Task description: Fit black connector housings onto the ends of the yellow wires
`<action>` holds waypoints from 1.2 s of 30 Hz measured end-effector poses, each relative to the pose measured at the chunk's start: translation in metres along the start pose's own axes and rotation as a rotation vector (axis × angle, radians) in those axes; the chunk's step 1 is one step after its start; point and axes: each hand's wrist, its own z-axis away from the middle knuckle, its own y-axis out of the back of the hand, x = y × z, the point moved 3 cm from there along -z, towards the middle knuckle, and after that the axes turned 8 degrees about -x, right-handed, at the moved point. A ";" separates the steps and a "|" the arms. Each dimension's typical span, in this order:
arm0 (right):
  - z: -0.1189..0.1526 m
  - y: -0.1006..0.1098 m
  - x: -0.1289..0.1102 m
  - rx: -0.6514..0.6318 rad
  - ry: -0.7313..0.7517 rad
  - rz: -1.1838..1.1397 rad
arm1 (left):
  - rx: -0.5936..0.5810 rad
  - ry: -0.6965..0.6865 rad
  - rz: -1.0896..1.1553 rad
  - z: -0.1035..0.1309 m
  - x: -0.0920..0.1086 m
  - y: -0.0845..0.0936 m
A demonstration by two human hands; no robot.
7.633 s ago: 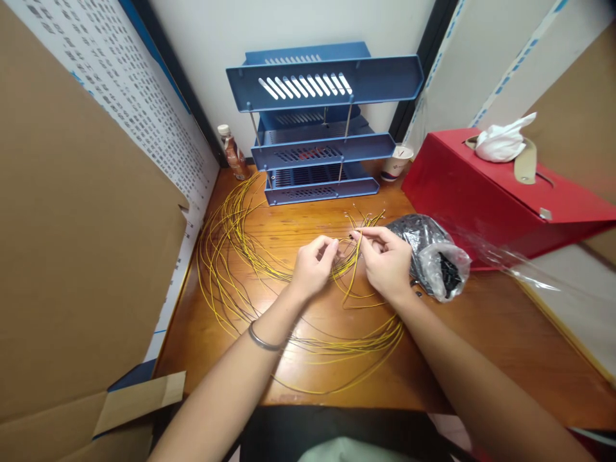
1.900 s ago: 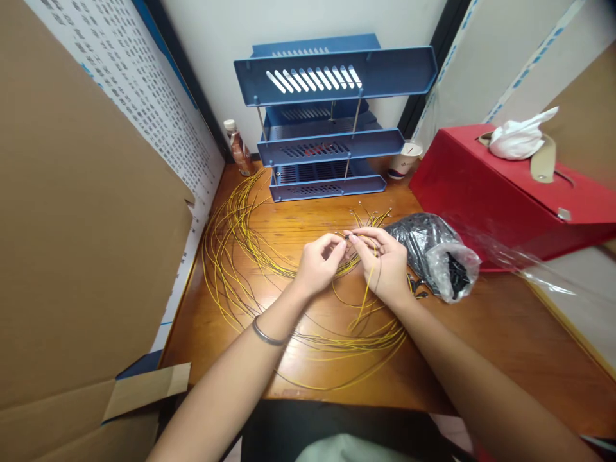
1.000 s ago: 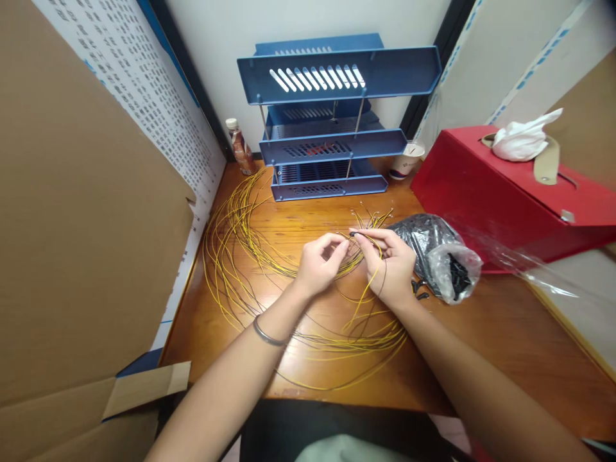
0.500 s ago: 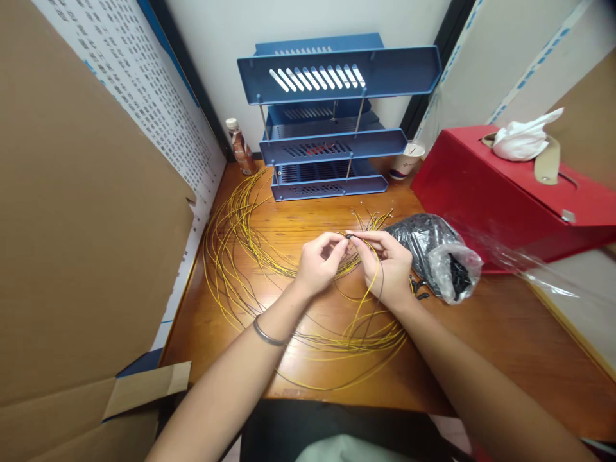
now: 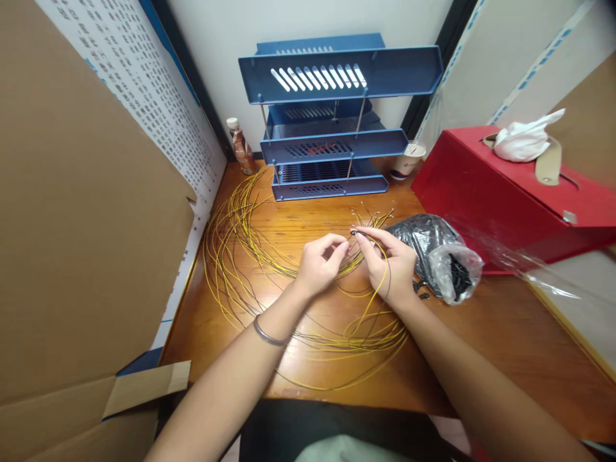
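The right hand [image 5: 393, 268] pinches a small, elongated black plastic piece [image 5: 355, 233] above the tabletop's [image 5: 500, 346] middle; its long axis runs roughly left-right; the left hand [image 5: 317, 263] presses its fingertips together.

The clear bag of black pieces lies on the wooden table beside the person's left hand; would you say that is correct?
Not quite: the clear bag of black pieces lies on the wooden table beside the person's right hand, not the left hand, as the head view shows.
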 end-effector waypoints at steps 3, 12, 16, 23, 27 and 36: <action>0.000 0.001 0.003 -0.018 -0.017 0.012 | 0.015 -0.003 -0.017 0.000 0.000 0.000; 0.002 0.000 0.002 -0.090 -0.022 0.056 | 0.028 0.000 0.000 0.000 0.001 0.002; 0.003 -0.002 0.002 -0.135 0.000 0.083 | 0.032 0.007 -0.005 0.001 0.000 0.002; 0.002 -0.004 0.004 -0.136 0.005 0.104 | 0.048 0.039 -0.044 0.001 -0.002 0.002; 0.002 -0.003 0.003 -0.134 0.015 0.140 | 0.048 0.072 -0.065 0.001 -0.003 0.001; 0.000 -0.002 0.002 -0.114 0.084 0.188 | 0.110 0.075 -0.088 0.000 0.000 0.004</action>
